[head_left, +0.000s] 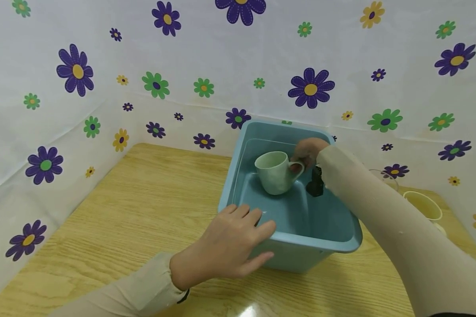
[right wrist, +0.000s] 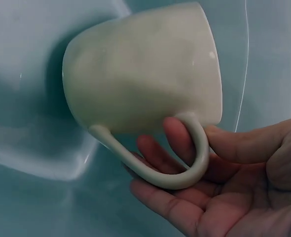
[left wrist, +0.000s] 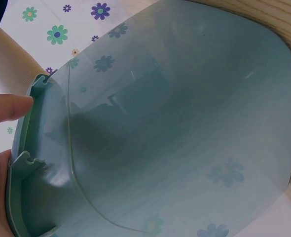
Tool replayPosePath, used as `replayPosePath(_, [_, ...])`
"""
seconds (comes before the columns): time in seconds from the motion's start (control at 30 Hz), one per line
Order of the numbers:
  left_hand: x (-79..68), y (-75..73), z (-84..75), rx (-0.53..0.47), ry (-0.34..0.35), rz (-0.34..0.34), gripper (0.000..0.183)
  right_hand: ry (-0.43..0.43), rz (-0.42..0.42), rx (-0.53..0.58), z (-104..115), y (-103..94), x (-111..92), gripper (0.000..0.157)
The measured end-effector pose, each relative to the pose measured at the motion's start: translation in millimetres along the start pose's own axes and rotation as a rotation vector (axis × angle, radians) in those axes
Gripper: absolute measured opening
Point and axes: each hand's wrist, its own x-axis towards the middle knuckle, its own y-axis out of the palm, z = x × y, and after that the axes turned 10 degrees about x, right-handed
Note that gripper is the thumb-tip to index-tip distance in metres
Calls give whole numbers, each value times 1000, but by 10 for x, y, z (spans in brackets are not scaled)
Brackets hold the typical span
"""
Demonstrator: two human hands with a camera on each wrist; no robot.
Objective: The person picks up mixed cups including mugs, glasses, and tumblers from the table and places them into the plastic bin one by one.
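A blue plastic tub [head_left: 301, 241] stands on the wooden table. Inside it, a pale green mug [head_left: 273, 174] is held by its handle in my right hand [head_left: 310, 152]. In the right wrist view, the thumb and fingers pinch the mug's handle [right wrist: 165, 181], one fingertip passing through the loop. Whether the mug's base touches the tub's floor, I cannot tell. My left hand [head_left: 230, 242] grips the tub's near left rim, fingers bent over the edge and thumb outside. The left wrist view shows the thumb [left wrist: 12, 106] by the rim's underside and the tub's outer wall [left wrist: 185, 123].
To the right of the tub, partly behind my right sleeve [head_left: 365, 198], are a yellow cup [head_left: 422, 204] and the rim of a clear glass [head_left: 396, 187]. A flower-print sheet [head_left: 206, 53] hangs behind the wooden table [head_left: 154, 189] and along its left side.
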Motion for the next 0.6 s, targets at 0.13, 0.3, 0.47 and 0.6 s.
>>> replayPosePath(0.13, [-2, -3, 6, -2, 1, -6, 36, 17, 27, -9, 14, -18, -8, 37])
replayPosePath(0.3, [-3, -5, 15, 2, 3, -6, 36, 28, 65, -94, 29, -57, -8, 31])
replayPosePath(0.47, [-3, -8, 11, -1, 2, 12, 37, 60, 137, -79, 38, -52, 26, 24])
replayPosePath(0.6, [-8, -7, 4, -6, -1, 21, 37, 39, 202, 1, 47, -2, 95, 28])
